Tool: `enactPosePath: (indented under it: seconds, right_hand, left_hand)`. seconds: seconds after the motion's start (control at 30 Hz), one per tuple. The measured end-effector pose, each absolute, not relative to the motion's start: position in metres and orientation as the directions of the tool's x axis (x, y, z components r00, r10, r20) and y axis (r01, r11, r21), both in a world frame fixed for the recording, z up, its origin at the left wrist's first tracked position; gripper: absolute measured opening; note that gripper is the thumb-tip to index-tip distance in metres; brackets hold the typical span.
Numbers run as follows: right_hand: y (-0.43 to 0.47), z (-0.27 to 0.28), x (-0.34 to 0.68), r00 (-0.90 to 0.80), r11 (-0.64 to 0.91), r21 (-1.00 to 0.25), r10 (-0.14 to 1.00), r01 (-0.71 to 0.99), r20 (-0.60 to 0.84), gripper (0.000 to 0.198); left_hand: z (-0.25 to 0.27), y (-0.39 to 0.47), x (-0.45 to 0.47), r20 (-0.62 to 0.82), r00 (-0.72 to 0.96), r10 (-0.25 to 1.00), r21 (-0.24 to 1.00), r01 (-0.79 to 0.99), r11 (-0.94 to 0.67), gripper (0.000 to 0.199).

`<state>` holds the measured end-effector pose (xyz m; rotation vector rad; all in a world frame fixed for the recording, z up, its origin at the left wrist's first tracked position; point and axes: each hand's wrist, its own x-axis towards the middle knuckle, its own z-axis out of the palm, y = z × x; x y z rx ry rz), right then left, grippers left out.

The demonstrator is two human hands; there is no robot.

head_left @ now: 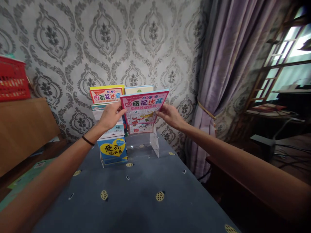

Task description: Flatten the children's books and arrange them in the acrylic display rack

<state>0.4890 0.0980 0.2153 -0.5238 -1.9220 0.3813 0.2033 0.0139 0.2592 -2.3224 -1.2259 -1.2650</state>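
Observation:
Between my hands is a pink-bordered picture book (143, 108) with large Chinese characters and small drawings on its cover. My left hand (112, 115) pinches its left edge, thumb on the front; my right hand (172, 116) grips the right edge. The book tilts slightly in front of the right column of a clear tiered book stand (155, 144). Below it shows part of a similar pink cover (141, 128). In the left column stand several books, among them a blue book with a yellow heart (113, 151) at the bottom and a yellow-and-red one (106, 94) at the top.
The stand rests on a table with a dark blue patterned cloth (136, 200), against a wallpapered wall. At left are a red plastic basket (13, 77) and a cardboard box (26, 129). A purple curtain (218, 64) hangs at right, beside a desk with cables.

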Motion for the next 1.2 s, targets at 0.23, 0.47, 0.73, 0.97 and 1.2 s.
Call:
enactPosePath:
  seconds: [0.23, 0.47, 0.73, 0.97, 1.2]
  right_hand:
    - [0.115, 0.206, 0.493, -0.326, 0.840, -0.496, 0.543, 0.220, 0.774, 0.026]
    - [0.123, 0.190, 0.492, -0.315, 0.829, -0.522, 0.560, 0.203, 0.766, 0.026]
    - [0.125, 0.191, 0.491, -0.315, 0.838, -0.515, 0.545, 0.180, 0.777, 0.025]
    - [0.128, 0.189, 0.492, -0.289, 0.837, -0.507, 0.547, 0.204, 0.786, 0.026]
    - [0.133, 0.191, 0.499, -0.259, 0.838, -0.459, 0.532, 0.295, 0.806, 0.026]
  left_hand:
    - [0.256, 0.023, 0.206, 0.764, 0.304, 0.570, 0.159, 0.766, -0.622, 0.021]
    - [0.252, 0.027, 0.206, 0.711, 0.347, 0.612, 0.165, 0.763, -0.625, 0.021]
    - [0.254, 0.035, 0.201, 0.729, 0.375, 0.573, 0.160, 0.720, -0.675, 0.025]
    - [0.251, 0.040, 0.202, 0.741, 0.374, 0.557, 0.166, 0.703, -0.692, 0.026]
    - [0.253, 0.047, 0.202, 0.751, 0.361, 0.552, 0.161, 0.711, -0.684, 0.025]
